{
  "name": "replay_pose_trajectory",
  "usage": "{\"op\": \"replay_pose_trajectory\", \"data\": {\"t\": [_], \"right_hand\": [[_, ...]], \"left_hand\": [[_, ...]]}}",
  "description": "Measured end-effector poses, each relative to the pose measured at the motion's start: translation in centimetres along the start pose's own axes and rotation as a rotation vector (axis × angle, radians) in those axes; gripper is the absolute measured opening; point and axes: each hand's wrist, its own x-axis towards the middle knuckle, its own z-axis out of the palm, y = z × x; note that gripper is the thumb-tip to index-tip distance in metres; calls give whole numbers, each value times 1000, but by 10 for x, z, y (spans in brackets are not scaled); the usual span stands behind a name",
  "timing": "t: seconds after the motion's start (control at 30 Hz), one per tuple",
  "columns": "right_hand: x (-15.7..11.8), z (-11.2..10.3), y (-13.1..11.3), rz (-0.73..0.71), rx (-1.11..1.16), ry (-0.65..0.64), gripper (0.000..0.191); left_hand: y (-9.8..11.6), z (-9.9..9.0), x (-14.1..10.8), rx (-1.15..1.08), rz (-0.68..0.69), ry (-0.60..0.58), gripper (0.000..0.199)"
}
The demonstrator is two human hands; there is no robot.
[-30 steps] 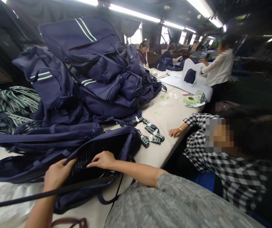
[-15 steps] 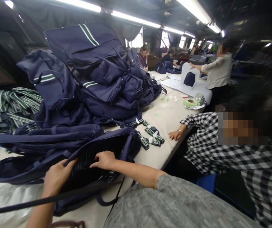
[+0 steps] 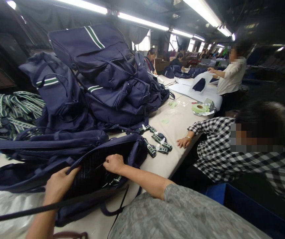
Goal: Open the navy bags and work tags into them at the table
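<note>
Head view; positions are relative to the open navy bag, which lies on the table right in front of the wearer. Nearest: camouflage sleeve at the bag's near right, clear plastic off its near left, black strap crossing over the left forearm toward the bag's near side.

Left hand pinches the bag's edge, thumb over the lip. Right hand is at the mouth, fingers curled in and bunched; too dark in there to tell whether they pinch anything.

Key relation: the bag's long axis runs left to right across the wearer, right end angled away. Both hands are on the mouth side: left on the edge, right farther along, so the right hand is the one nearer the bag's right end.

Beyond: webbing loops with white clips just past that right end, webbing heap past the left end, navy bag pile behind. Co-worker's hand, checked sleeve, rests on the table to the bag's right. Tape roll farther off, far right of the bag. Farthest: person in a white top handling a white wrap.
</note>
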Motion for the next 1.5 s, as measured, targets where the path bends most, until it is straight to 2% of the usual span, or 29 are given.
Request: {"op": "replay_pose_trajectory", "data": {"t": [0.1,0.23,0.33,0.43,0.6,0.87,1.13,1.3,1.5], "right_hand": [[3,-6,3,-44,45,-44,30],[2,1,-7,-126,10,-139,40],[0,8,-17,-90,40,-156,31],[-1,11,-20,-28,192,-212,24],[0,14,-22,57,381,-302,32],[-3,25,-30,43,333,-187,21],[-5,20,-26,47,167,-185,37],[-8,28,-30,-49,88,-106,30],[-10,30,-29,-46,122,-82,27]], "left_hand": [[0,0,0,-5,10,21,58],[-1,0,2,-7,18,29,59],[-2,0,3,2,34,41,59],[-2,0,2,-14,42,47,57],[1,-2,-3,9,23,13,60],[0,0,-3,9,34,21,62],[3,-1,-5,8,27,21,62],[5,-2,-8,28,18,33,66],[3,-1,-8,36,6,7,66]]}}
